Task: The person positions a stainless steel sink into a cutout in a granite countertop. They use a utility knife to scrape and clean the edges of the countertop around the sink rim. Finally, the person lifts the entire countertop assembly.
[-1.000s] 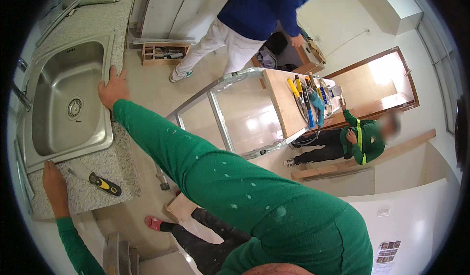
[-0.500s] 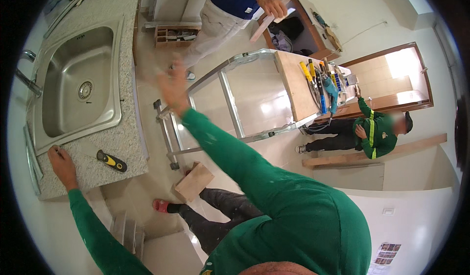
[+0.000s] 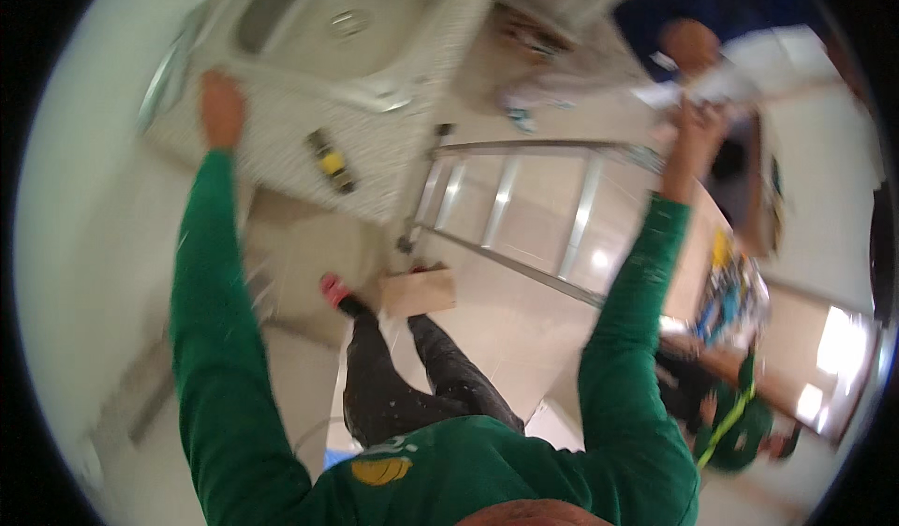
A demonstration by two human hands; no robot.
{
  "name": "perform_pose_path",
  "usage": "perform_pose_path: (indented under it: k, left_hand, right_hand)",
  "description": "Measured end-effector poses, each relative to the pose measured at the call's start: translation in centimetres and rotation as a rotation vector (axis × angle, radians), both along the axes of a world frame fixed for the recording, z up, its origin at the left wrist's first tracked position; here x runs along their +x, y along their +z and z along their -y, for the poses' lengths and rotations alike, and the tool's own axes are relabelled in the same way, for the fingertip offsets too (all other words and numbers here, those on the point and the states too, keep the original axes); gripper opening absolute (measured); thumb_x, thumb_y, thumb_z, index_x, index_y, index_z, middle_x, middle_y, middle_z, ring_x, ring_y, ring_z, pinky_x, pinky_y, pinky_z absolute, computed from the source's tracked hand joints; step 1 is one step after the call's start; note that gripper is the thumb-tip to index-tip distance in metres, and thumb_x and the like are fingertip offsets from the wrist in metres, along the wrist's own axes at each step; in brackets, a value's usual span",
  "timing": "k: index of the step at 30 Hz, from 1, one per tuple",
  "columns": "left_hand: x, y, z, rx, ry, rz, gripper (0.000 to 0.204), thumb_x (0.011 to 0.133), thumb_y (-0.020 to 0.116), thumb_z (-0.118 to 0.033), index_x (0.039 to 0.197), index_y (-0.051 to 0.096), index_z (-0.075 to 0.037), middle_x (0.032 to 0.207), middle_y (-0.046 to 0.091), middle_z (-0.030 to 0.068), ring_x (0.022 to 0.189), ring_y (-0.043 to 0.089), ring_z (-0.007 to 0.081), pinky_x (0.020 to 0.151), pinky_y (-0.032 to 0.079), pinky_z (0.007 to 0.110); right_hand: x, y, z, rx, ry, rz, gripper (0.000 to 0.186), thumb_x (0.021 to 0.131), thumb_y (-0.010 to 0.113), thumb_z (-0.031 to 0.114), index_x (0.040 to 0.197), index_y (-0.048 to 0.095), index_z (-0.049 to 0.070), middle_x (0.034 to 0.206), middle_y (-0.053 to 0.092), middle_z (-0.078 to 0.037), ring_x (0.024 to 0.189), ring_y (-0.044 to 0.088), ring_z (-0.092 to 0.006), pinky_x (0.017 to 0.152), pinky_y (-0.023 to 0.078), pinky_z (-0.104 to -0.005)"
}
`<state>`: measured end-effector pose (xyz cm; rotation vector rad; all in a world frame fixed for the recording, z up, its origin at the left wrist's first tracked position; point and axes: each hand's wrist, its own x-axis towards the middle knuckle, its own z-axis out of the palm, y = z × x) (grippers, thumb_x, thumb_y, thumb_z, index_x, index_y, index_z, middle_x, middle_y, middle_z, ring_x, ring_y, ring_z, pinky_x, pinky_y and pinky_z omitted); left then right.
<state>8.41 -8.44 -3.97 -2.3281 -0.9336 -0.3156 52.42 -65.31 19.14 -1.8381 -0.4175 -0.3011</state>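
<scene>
Right hand [image 3: 695,137] swings from the sink [image 3: 304,31] to a pale piece [image 3: 732,86] by a co-worker's hand [image 3: 691,44], leaving the left hand [image 3: 223,109] alone on the worktop [image 3: 276,130] beside the basin; blur hides how far fingers open or grip.

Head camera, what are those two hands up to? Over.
Left hand at the counter, beside the sink. Right hand extended near a co-worker's hand; blur hides any grip. Yellow-and-black tool lying on the counter.

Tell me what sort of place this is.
Probably a kitchen under renovation: a metal sink sits in the counter, with a ladder and a heap of tools nearby.
</scene>
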Motion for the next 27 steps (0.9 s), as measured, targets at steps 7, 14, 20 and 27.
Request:
perform_pose_path:
  k: [7, 14, 20, 27]
  left_hand:
    - [0.8, 5.2, 2.2, -0.386, -0.045, 0.949, 0.024, 0.099, 0.058, -0.015, 0.115, 0.066, 0.002, 0.116, 0.063, 0.0233, 0.109, 0.063, 0.0433, 0.094, 0.052, 0.051]
    - [0.9, 4.0, 2.1, -0.518, -0.046, 1.074, 0.027, 0.103, 0.051, -0.015, 0.118, 0.057, 0.007, 0.111, 0.061, 0.0313, 0.107, 0.057, 0.0507, 0.093, 0.046, 0.056]
    - [0.5, 3.7, 1.5, -0.53, -0.069, 1.059, 0.024, 0.103, 0.052, -0.016, 0.107, 0.06, 0.007, 0.109, 0.061, 0.0305, 0.104, 0.058, 0.0505, 0.092, 0.046, 0.055]
    - [1.5, 4.4, 2.2, -0.553, -0.129, 1.114, 0.026, 0.102, 0.057, -0.02, 0.105, 0.063, 0.005, 0.104, 0.064, 0.0286, 0.099, 0.061, 0.048, 0.089, 0.049, 0.055]
  right_hand:
    - [-1.6, 3.0, -2.1, 0.114, 0.345, -0.06, 0.055, 0.105, 0.064, 0.009, 0.152, 0.04, -0.006, 0.13, 0.064, -0.023, 0.116, 0.071, -0.0342, 0.094, 0.061, -0.0409]
    - [-5.2, 4.4, -2.7, -0.019, 0.036, 0.214, 0.036, 0.111, 0.055, 0.02, 0.132, 0.059, -0.008, 0.104, 0.072, -0.016, 0.085, 0.073, -0.0226, 0.078, 0.062, -0.0341]
    - [-12.4, -1.0, -5.2, 0.208, 0.113, -0.054, 0.028, 0.108, 0.059, 0.017, 0.127, 0.06, -0.003, 0.114, 0.07, -0.013, 0.097, 0.071, -0.0211, 0.082, 0.061, -0.0346]
    - [-20.0, -9.8, -18.8, 0.133, 0.887, -0.651, 0.022, 0.106, 0.063, 0.019, 0.123, 0.062, 0.005, 0.098, 0.063, -0.002, 0.085, 0.062, -0.0138, 0.073, 0.053, -0.0311]
